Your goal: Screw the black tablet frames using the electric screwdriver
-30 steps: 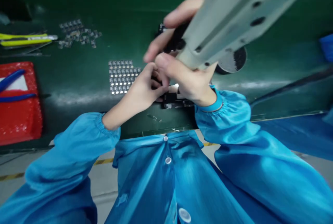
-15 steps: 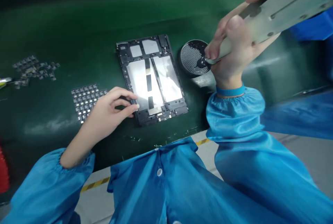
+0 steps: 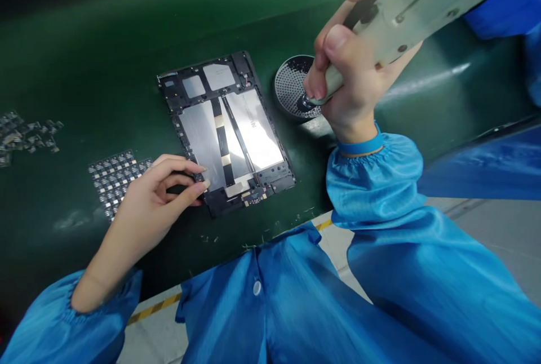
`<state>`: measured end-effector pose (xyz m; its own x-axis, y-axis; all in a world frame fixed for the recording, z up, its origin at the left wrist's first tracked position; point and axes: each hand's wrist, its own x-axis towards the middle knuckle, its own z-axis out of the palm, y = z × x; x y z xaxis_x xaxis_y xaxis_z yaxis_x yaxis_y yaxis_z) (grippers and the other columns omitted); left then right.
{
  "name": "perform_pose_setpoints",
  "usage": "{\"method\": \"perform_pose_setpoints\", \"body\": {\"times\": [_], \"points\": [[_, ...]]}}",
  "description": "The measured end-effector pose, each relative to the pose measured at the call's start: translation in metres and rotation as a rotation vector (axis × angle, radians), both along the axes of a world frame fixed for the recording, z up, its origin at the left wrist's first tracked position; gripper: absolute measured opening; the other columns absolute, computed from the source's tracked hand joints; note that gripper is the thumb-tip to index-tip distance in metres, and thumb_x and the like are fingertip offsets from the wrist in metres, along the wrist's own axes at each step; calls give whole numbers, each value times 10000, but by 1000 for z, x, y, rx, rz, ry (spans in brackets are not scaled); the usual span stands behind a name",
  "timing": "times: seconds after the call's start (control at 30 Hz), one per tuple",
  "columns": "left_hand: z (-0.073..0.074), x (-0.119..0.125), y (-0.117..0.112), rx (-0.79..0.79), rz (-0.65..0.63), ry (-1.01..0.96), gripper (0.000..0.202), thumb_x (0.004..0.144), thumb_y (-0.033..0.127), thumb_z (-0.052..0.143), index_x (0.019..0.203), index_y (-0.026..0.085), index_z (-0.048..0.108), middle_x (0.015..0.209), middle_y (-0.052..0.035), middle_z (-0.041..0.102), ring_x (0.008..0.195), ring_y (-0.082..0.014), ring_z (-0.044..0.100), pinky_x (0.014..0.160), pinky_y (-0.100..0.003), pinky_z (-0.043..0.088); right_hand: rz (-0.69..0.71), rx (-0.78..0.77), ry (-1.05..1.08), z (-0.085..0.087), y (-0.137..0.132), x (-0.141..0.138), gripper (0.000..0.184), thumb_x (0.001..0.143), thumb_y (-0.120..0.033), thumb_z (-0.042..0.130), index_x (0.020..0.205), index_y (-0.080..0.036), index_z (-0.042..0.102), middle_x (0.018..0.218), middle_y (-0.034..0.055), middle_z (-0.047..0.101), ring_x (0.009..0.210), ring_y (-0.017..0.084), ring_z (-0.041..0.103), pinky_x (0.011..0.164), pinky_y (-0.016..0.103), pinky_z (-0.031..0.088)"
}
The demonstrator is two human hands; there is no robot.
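An opened tablet [image 3: 249, 127] lies on the green bench, its silvery battery packs and a dark flex cable exposed. My left hand [image 3: 158, 192] pinches the tablet's lower left edge, thumb and fingers close together. In my right hand [image 3: 353, 76] is a light-coloured electric screwdriver [image 3: 422, 9], held slanting with its body up to the right. Its tip end points down into a round black screw dish [image 3: 289, 85] with a perforated plate, just right of the tablet. My fingers and the tool partly cover the dish, and I cannot make out a screw on the bit.
Left of the tablet, a block of small circuit boards [image 3: 112, 175] lies partly behind my left hand. A looser pile of small boards [image 3: 29, 136] is at the far left. Tiny scraps [image 3: 215, 238] lie near the bench's front edge. Something blue [image 3: 502, 6] stands at the upper right.
The view has shifted, so the tablet, boards and dish appear further left. My right hand stays over the dish with the screwdriver, and my left hand stays on the tablet's edge.
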<state>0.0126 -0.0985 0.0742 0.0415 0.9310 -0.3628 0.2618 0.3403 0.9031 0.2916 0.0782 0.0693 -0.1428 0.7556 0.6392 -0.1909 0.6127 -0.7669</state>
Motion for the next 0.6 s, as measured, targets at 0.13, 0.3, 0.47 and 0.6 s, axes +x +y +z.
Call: {"method": "perform_pose_setpoints", "body": {"times": [0.13, 0.3, 0.47, 0.6], "points": [[-2, -1, -1, 10, -12, 10, 212, 951, 353, 895, 1125, 257, 821, 1250, -45, 654, 1011, -183, 733, 783, -233, 764, 15, -6, 7, -1, 0, -1, 371, 986, -287, 604, 1190, -98, 359, 794, -56, 424, 530, -45, 430, 481, 103, 228], [-6, -3, -2, 21, -22, -14, 197, 962, 337, 887, 1139, 279, 822, 1262, -36, 646, 1022, -178, 730, 788, -245, 770, 30, -2, 6, -4, 3, 2, 410, 975, -323, 662, 1182, -115, 375, 799, -53, 467, 524, -25, 442, 466, 143, 240], [-6, -4, 2, 23, -38, -41, 223, 936, 324, 909, 1124, 248, 815, 1232, -52, 658, 1001, -187, 740, 770, -262, 773, 54, -18, -40, -6, 7, 3, 468, 953, -360, 705, 1190, -128, 374, 805, -48, 510, 525, -9, 438, 451, 181, 259], [-6, -1, 8, 45, -72, -41, 296, 915, 310, 919, 1165, 221, 789, 1214, -74, 678, 946, -196, 749, 712, -275, 770, 65, -80, -46, -4, 5, 3, 573, 914, -370, 766, 1233, -136, 350, 874, -41, 567, 599, -16, 484, 453, 154, 301]]}}
